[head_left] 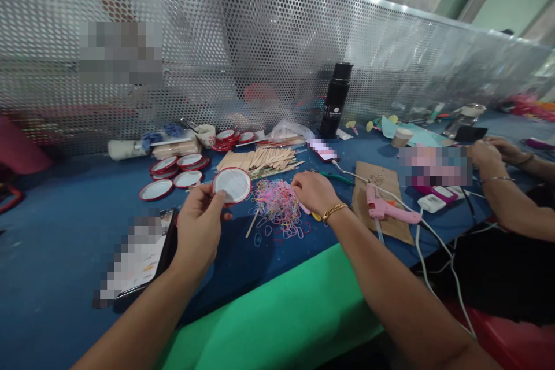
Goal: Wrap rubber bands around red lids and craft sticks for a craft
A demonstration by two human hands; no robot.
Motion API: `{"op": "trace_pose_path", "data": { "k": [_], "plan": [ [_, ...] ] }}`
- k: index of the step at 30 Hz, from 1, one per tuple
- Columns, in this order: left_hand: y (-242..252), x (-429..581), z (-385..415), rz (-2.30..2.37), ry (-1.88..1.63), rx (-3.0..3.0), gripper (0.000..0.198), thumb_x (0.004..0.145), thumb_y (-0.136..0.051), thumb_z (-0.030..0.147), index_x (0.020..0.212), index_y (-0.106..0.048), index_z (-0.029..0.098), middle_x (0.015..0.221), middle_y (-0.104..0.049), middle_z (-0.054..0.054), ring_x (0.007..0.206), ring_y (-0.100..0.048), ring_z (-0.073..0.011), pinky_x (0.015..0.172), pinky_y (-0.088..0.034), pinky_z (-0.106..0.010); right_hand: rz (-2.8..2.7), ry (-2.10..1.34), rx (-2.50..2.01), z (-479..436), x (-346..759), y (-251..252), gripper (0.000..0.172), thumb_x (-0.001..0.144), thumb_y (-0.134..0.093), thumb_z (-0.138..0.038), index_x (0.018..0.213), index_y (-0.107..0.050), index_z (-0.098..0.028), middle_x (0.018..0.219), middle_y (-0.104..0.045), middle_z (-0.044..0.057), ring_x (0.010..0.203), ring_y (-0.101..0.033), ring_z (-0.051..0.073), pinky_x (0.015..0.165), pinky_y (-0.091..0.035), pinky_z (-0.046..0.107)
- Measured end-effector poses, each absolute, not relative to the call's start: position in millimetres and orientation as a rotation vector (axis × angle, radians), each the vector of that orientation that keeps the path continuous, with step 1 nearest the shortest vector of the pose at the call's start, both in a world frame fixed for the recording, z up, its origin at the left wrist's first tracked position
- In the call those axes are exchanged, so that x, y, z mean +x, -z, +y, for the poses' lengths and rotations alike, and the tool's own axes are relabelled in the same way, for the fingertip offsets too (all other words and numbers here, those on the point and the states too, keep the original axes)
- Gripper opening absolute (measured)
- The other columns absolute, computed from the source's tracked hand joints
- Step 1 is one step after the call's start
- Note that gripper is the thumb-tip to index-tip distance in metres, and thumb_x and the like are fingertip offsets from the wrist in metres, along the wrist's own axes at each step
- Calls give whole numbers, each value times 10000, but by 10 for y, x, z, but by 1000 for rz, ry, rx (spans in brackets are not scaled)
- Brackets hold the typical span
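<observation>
My left hand [203, 221] grips a round white disc with a red rim [233, 185], thumb on its face and fingers behind. It looks like a jar lid, and it is held up left of a pile of small coloured rubber bands [280, 202]. At the right edge of that pile is my right hand [315, 191], fingers curled down and closed; what they hold, if anything, is hidden. A gold bracelet [335, 211] circles my right wrist. Behind the pile lie several flat wooden sticks [255, 159]. More red-rimmed discs [156, 189] rest on the table at left.
A phone [141, 260] lies at front left. Behind stand a black bottle [336, 101] and a perforated metal screen [269, 29]. A pink glue gun [390, 208] rests on cardboard [364, 185] at right, with white cables trailing off. Another person's hands [489, 156] work farther right.
</observation>
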State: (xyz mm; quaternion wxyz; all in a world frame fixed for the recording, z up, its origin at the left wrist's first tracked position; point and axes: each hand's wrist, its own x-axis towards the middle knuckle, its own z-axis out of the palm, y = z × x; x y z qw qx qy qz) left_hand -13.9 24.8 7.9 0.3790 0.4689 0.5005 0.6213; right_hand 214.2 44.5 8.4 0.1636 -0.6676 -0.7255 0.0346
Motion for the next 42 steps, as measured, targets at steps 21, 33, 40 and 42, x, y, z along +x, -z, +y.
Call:
{"op": "trace_pose_path", "data": {
  "k": [21, 33, 40, 42],
  "plan": [
    [-112, -127, 228, 1291, -1591, 1202, 169, 718, -706, 305, 837, -629, 213, 749, -597, 23, 636, -559, -121, 468, -461, -177, -2059, -88, -1876, 442, 2144, -68, 189, 863, -525, -179, 808, -706, -182, 878, -733, 60, 824, -630, 177, 728, -388, 273],
    [-100, -126, 224, 1286, -1567, 1206, 203, 698, -716, 343, 823, -613, 221, 746, -579, 34, 638, -555, -126, 473, -460, -191, -2039, -24, -1523, 406, 2028, -127, 120, 918, -572, -256, 939, -666, -184, 961, -700, 37, 935, -588, 161, 879, -381, 260],
    [-69, -120, 235, 1271, -1558, 1220, 207, 714, -708, 339, 859, -617, 222, 768, -588, 32, 640, -549, -130, 474, -457, -199, -2344, -47, -1240, 341, 1682, -67, 171, 932, -527, -182, 988, -688, -200, 979, -715, 37, 966, -551, 205, 877, -374, 308],
    [-69, -118, 234, 1268, -1553, 1217, 203, 715, -708, 332, 859, -616, 221, 766, -587, 31, 644, -550, -130, 474, -456, -193, -2347, -37, -1318, 351, 1663, -38, 191, 931, -521, -183, 1029, -684, -199, 1008, -719, 40, 973, -549, 216, 866, -377, 316]
  ]
}}
